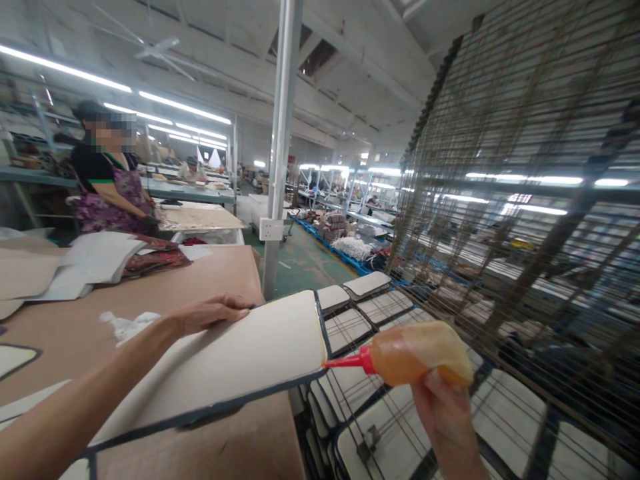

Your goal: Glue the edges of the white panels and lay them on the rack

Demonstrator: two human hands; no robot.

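Observation:
My left hand (pixel 213 313) grips the far edge of a cream panel (pixel 250 353) with rounded corners and a dark border, fingers curled over that edge. The panel is tilted above the table, its right end reaching past the table's side. In my right hand (pixel 443 393) is a squeeze bottle (pixel 417 353) of amber liquid, lying nearly level. Its red nozzle (pixel 345 361) points left, with the tip at the panel's right corner. A thin yellowish line runs along the panel's right border.
Similar panels (pixel 393 427) lie on a wire rack below right, with raised wire shelves (pixel 500 167) above. A brown-covered table (pixel 220 267) holds white sheets (pixel 95 263) and crumpled white material (pixel 130 327). A metal post (pixel 280 147) stands ahead; a co-worker (pixel 110 180) is at the left.

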